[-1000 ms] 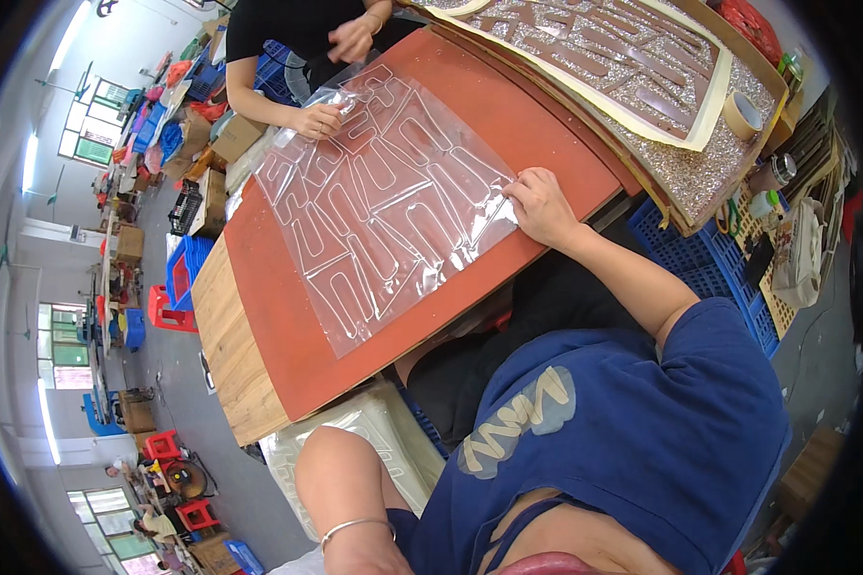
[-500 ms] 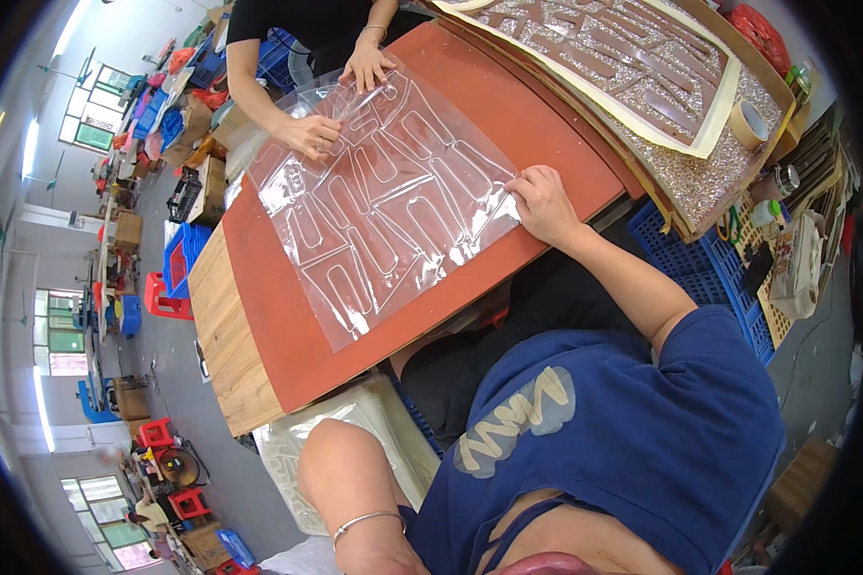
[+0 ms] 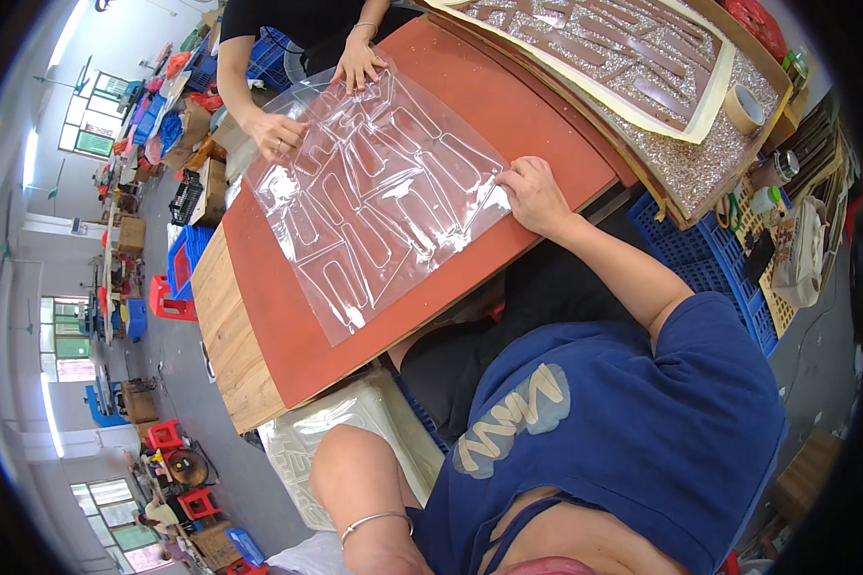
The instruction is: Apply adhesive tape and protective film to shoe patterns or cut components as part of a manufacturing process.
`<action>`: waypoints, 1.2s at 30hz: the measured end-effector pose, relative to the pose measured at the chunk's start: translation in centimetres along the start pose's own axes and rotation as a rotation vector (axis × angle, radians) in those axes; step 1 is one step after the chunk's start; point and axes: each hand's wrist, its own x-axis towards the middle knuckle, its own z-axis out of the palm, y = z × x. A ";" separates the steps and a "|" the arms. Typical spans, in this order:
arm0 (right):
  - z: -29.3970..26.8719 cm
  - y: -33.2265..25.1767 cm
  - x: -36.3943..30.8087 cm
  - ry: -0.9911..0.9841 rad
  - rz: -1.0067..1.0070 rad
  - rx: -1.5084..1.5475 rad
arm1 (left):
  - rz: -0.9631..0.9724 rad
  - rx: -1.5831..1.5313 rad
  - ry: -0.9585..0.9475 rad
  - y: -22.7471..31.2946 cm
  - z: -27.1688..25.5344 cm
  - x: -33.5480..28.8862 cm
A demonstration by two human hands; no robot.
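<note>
A clear plastic sheet point(image 3: 369, 220) with several cut, elongated outlines lies on a reddish-brown board point(image 3: 288, 355). My right hand point(image 3: 535, 195) pinches the sheet's right corner between curled fingers and thumb. My left arm point(image 3: 360, 470) is bent, with a bracelet near the lower edge of the picture; the hand itself is out of view. Across the board, a co-worker's one hand point(image 3: 360, 67) presses flat on the sheet's far edge. The co-worker's other hand point(image 3: 278, 136) is at the sheet's far left edge, fingers curled.
More clear sheets point(image 3: 355, 407) are stacked below the board's near left. At the right, a glittery board point(image 3: 681, 187) bears brown cut strips and a tape roll point(image 3: 743, 108). A blue crate point(image 3: 710, 268) stands beside me. Red stools point(image 3: 171, 299) and cluttered tables line the left.
The co-worker's hand on the left has moved left toward the sheet's edge. My right hand still grips the corner, shifted slightly left and up as the view moved a little.
</note>
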 end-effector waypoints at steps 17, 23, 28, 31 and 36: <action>12.0 -9.2 25.3 -0.161 -0.427 -0.228 | -0.718 0.507 -1.319 -25.1 -11.6 -32.8; 21.0 -9.9 29.1 -0.221 -0.475 -0.252 | -1.139 1.051 -1.430 -32.0 -18.6 -41.9; 21.4 -11.3 30.2 -0.262 -0.329 0.021 | -1.133 0.995 -1.583 -38.8 -19.2 -44.0; 23.7 -9.7 30.8 -0.151 -0.315 0.062 | -1.209 1.064 -1.507 -41.8 -19.1 -46.2; 24.2 -9.2 31.7 -0.188 -0.178 -0.016 | -1.490 1.120 -1.483 -42.6 -19.2 -48.7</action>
